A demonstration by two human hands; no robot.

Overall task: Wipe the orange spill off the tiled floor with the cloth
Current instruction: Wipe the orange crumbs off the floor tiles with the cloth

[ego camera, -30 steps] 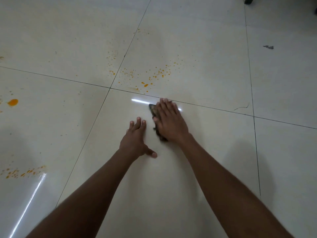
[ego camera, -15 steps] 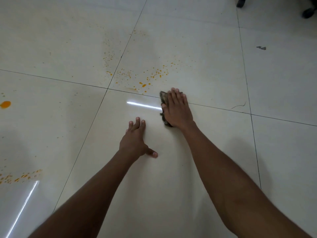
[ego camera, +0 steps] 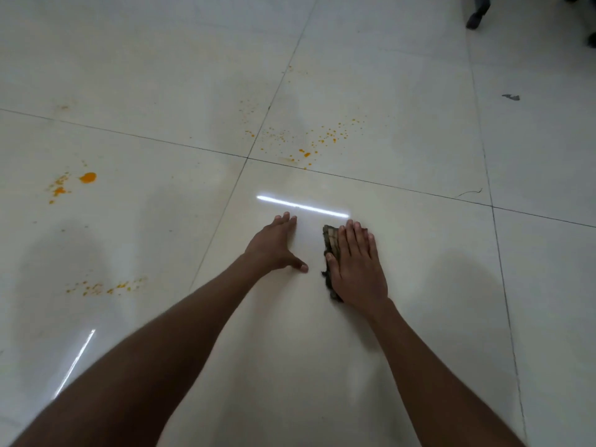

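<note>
My right hand (ego camera: pixel 357 264) lies flat, pressing a dark, stained cloth (ego camera: pixel 331 244) onto the glossy white tiled floor (ego camera: pixel 419 285); only the cloth's left edge shows past my fingers. My left hand (ego camera: pixel 274 246) rests flat on the tile beside it, fingers together, thumb out, holding nothing. Orange spill droplets (ego camera: pixel 309 141) lie scattered on the tile beyond the grout line ahead of both hands. A larger orange blob (ego camera: pixel 87 177) with specks sits far left, and a band of orange specks (ego camera: pixel 106 288) lies lower left.
Dark chair or furniture feet (ego camera: pixel 477 16) stand at the top right. A small grey scrap (ego camera: pixel 511 97) lies on the right tile, and a thin hair-like mark (ego camera: pixel 469 192) near the grout line. Light reflections streak the floor.
My right hand has pulled the cloth back toward me, away from the grout line it reached half a second ago. The left hand has stayed planted. The view shifted right, showing more spill at left.
</note>
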